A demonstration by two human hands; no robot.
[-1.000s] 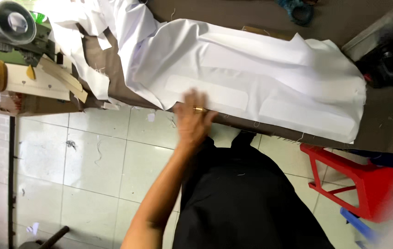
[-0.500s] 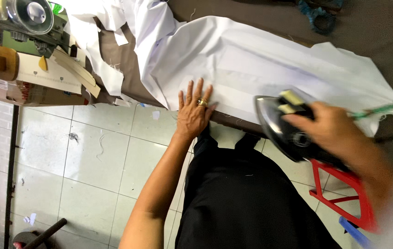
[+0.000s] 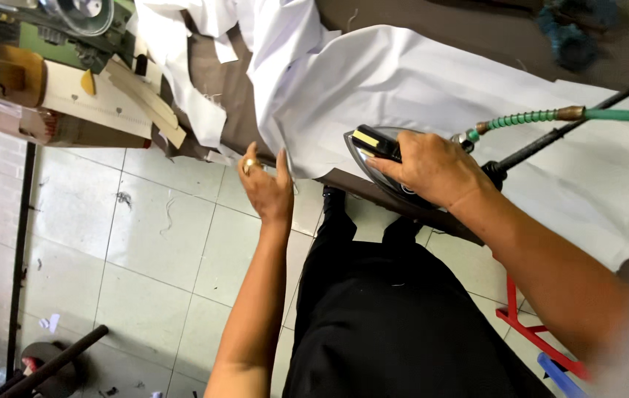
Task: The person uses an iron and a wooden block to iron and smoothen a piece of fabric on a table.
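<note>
The right hand (image 3: 432, 168) is closed around the handle of a steam iron (image 3: 384, 158), and the iron sits on the white fabric (image 3: 418, 81) near the front edge of the bench (image 3: 491, 29). A green hose (image 3: 624, 116) with a coiled spring end and a black cord (image 3: 550, 140) go out from the back of the iron to the right. The left hand (image 3: 266, 188) is open, with the fingers together; it touches the edge of the fabric just left of the iron, and one finger wears a ring (image 3: 249, 163). The fabric lies spread over the brown bench top. At the far left stands a machine with a metal wheel (image 3: 82, 11). Below, a tiled floor (image 3: 145, 250) and a red stool (image 3: 528, 324) are seen.
</note>
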